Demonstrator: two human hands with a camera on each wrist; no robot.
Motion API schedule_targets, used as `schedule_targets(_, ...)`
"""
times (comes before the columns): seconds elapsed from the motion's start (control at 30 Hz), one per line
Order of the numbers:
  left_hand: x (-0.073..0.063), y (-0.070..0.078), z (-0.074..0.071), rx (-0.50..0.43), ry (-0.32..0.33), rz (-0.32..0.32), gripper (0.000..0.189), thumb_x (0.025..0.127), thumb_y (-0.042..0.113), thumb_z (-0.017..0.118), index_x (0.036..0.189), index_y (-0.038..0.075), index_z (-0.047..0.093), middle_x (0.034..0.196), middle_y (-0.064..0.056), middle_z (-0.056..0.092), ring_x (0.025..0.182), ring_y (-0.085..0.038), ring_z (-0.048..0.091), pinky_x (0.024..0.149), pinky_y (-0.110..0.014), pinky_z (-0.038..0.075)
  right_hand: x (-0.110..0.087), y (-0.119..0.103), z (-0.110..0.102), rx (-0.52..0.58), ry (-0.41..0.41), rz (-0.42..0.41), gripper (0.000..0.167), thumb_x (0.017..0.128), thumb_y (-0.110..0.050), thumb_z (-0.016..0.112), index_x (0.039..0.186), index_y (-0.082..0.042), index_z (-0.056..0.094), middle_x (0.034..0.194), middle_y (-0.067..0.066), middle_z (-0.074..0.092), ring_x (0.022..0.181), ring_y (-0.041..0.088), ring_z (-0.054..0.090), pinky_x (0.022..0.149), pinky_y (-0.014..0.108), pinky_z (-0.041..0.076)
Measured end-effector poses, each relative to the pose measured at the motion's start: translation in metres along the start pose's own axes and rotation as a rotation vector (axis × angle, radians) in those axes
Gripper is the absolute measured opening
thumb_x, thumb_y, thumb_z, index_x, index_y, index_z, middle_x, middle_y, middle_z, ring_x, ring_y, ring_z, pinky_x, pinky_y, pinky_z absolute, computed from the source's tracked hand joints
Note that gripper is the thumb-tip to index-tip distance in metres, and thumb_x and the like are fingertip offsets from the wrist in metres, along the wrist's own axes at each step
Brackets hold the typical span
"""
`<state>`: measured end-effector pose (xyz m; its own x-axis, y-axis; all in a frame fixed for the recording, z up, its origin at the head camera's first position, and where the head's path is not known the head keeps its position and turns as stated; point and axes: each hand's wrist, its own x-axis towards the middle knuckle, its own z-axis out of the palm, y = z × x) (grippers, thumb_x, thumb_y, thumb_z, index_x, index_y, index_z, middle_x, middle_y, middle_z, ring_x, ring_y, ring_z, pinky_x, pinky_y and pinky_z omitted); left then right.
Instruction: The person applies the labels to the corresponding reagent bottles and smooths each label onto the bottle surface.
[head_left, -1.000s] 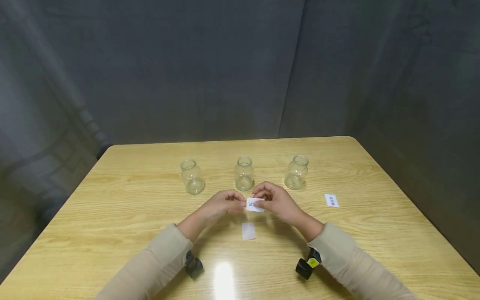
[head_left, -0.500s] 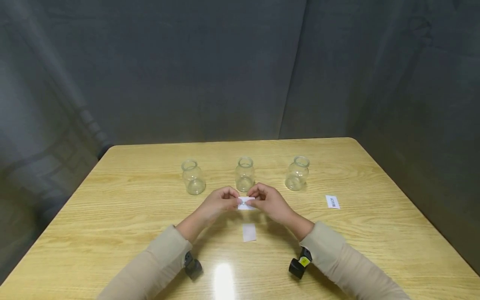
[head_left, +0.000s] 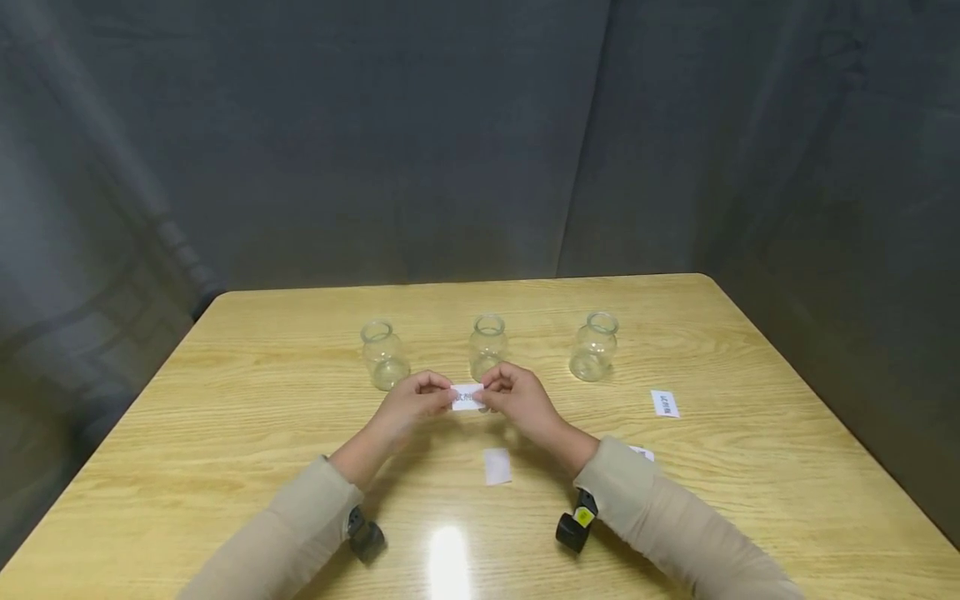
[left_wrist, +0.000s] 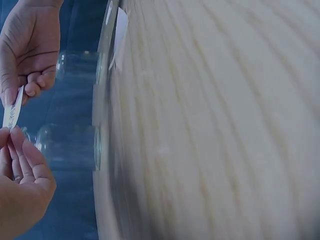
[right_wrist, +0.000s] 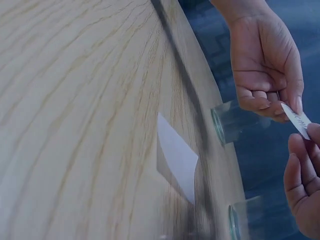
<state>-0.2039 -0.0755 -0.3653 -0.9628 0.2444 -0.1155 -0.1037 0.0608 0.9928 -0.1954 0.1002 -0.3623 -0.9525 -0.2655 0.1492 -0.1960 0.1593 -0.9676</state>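
A small white paper label (head_left: 467, 397) with printed characters is stretched between the two hands, above the table. My left hand (head_left: 410, 406) pinches its left end between thumb and fingers. The right end is pinched by my right hand (head_left: 522, 407). Just beyond the hands stands the middle glass jar (head_left: 488, 342), its lower part overlapped by the right hand. In the right wrist view the label (right_wrist: 297, 121) appears nearly edge-on between both sets of fingertips.
Two more clear glass jars stand in the row, a left jar (head_left: 385, 357) and a right jar (head_left: 593, 348). A blank white paper piece (head_left: 497, 467) lies nearer on the table. Farther right lies a printed label (head_left: 664, 403); another label (head_left: 642, 453) peeks out beside the right sleeve.
The left hand has gone from beside the label to pinching its left end. Both hands have shifted left and slightly away with it, and a label by the right sleeve has come into view.
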Motion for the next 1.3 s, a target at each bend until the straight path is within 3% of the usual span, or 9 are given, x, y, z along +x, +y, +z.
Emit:
schedule_targets(0.13,-0.002,0.0,-0.008,0.033,0.027,0.005,0.014,0.08,0.001,0.057,0.089,-0.007,0.053,0.08,-0.006,0.056,0.073,-0.013,0.054,0.071,-0.027,0.046,0.004,0.0,0.005,0.015,-0.024,0.003,0.012,0.078,-0.001,0.06,0.084,0.007,0.052,0.069,0.008,0.058,0.061,0.015,0.055,0.06,0.032,0.049)
schedule_targets(0.33,-0.004,-0.002,-0.02,0.077,0.031,0.029,0.013,0.08,0.003,0.056,0.089,-0.005,0.052,0.083,-0.007,0.055,0.076,-0.015,0.052,0.078,-0.037,0.043,0.01,0.0,0.013,0.005,-0.074,-0.005,0.011,0.08,0.0,0.058,0.085,0.008,0.053,0.071,0.009,0.058,0.062,0.015,0.056,0.063,0.038,0.049)
schedule_targets(0.47,-0.004,-0.003,-0.026,0.09,0.053,0.053,0.012,0.08,0.002,0.056,0.088,-0.006,0.052,0.081,-0.006,0.054,0.074,-0.014,0.052,0.075,-0.034,0.044,0.016,0.0,0.019,-0.002,-0.081,-0.029,0.01,0.08,0.0,0.057,0.085,0.008,0.053,0.072,0.01,0.058,0.063,0.014,0.055,0.062,0.038,0.049)
schedule_targets(0.6,-0.005,-0.003,-0.03,0.091,0.092,0.042,0.013,0.081,0.002,0.055,0.089,-0.007,0.051,0.082,-0.006,0.053,0.074,-0.013,0.051,0.075,-0.032,0.045,0.015,-0.014,0.026,-0.01,-0.08,-0.047,0.009,0.08,0.004,0.056,0.084,0.011,0.051,0.073,0.019,0.056,0.064,0.023,0.054,0.064,0.045,0.047)
schedule_targets(0.7,-0.007,-0.004,-0.034,0.074,0.127,0.019,0.013,0.081,0.002,0.056,0.09,-0.006,0.051,0.082,-0.006,0.052,0.073,-0.013,0.051,0.074,-0.031,0.045,0.014,-0.025,0.032,-0.026,-0.076,-0.041,0.008,0.08,0.007,0.054,0.083,0.013,0.051,0.075,0.025,0.054,0.066,0.028,0.052,0.063,0.041,0.047)
schedule_targets(0.9,-0.006,-0.009,-0.043,0.067,0.179,-0.023,0.014,0.08,0.002,0.056,0.09,-0.006,0.051,0.083,-0.006,0.053,0.073,-0.014,0.052,0.079,-0.038,0.044,0.032,0.001,0.046,-0.04,-0.048,-0.044,0.007,0.078,0.004,0.057,0.081,0.009,0.053,0.07,0.017,0.055,0.06,0.015,0.05,0.053,0.02,0.042)
schedule_targets(1.03,-0.006,-0.011,-0.049,0.078,0.196,-0.031,0.015,0.081,0.001,0.054,0.092,-0.008,0.05,0.085,-0.009,0.053,0.076,-0.016,0.052,0.082,-0.04,0.042,0.041,0.012,0.055,-0.052,-0.026,-0.032,0.007,0.078,0.001,0.059,0.081,0.006,0.055,0.068,0.011,0.056,0.059,0.011,0.049,0.051,0.018,0.041)
schedule_targets(1.3,-0.005,-0.012,-0.059,0.112,0.259,-0.054,0.017,0.082,0.003,0.054,0.094,-0.008,0.05,0.088,-0.009,0.052,0.079,-0.018,0.052,0.081,-0.037,0.043,0.053,0.014,0.069,-0.122,-0.023,-0.016,0.007,0.079,-0.003,0.06,0.081,0.002,0.057,0.069,0.005,0.056,0.059,0.012,0.049,0.051,0.019,0.042)
